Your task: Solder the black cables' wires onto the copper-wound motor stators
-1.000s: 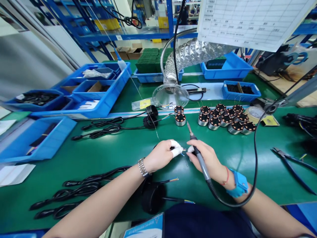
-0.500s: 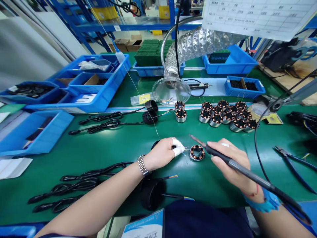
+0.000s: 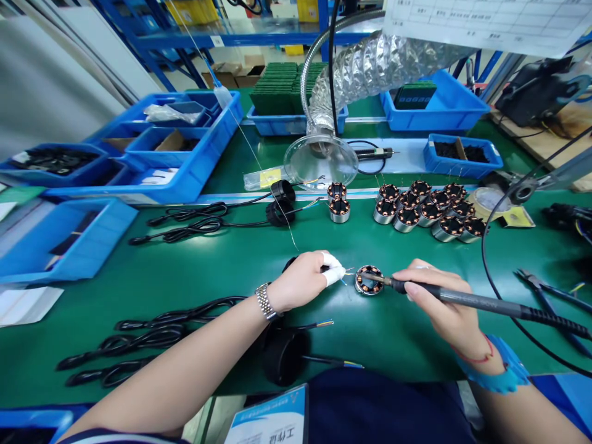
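Note:
My left hand point(image 3: 308, 276), with white covers on its fingertips, pinches a cable's thin wires point(image 3: 348, 272); the wire ends point right. Just beyond them a motor stator point(image 3: 369, 290) with copper windings lies on the green mat. My right hand point(image 3: 441, 302) is closed around the dark handle of a soldering iron point(image 3: 481, 303). The iron's tip reaches over the stator's left part, close to the wire ends; whether it touches cannot be made out. A black part behind my left hand is mostly hidden. Solder wire point(image 3: 290, 229) hangs down above that hand.
Several stators point(image 3: 407, 217) stand at the back right. Black cables with round caps point(image 3: 280, 211) lie behind, more in front point(image 3: 285, 354). A fume hose funnel point(image 3: 320, 161) hangs over the middle. Cutters point(image 3: 539, 290) lie right; blue bins point(image 3: 185, 179) stand left.
My right hand has brought the soldering iron's tip down and left, from above the stator onto its left part. My left hand stays nearly still with the wires. The camera view has shifted slightly.

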{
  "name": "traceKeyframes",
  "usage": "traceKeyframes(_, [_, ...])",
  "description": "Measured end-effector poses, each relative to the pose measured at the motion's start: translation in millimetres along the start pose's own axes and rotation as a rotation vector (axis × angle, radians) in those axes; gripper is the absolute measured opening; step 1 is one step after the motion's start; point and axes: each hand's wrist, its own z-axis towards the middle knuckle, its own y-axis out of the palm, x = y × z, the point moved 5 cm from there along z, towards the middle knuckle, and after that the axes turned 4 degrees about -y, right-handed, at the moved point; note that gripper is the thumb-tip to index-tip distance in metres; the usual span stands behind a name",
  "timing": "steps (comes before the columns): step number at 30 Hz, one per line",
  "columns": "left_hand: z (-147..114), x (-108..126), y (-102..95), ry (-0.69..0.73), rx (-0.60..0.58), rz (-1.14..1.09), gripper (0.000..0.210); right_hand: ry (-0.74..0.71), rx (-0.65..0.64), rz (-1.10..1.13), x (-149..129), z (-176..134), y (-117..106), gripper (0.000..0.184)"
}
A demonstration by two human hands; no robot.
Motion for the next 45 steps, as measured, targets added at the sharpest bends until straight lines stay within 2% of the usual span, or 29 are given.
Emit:
traceKeyframes(16, [2.9,-2.2,2.0,0.041,-0.003,-0.018,0.023,0.002,-0.004,0.035,-1.5,6.3,5.7,0.017])
traceKeyframes(45, [5.6,-1.6,1.5,0.002,-0.018,0.002,0.022,-0.014,-0.027,0.037,-3.1,9.2,4.3,0.018])
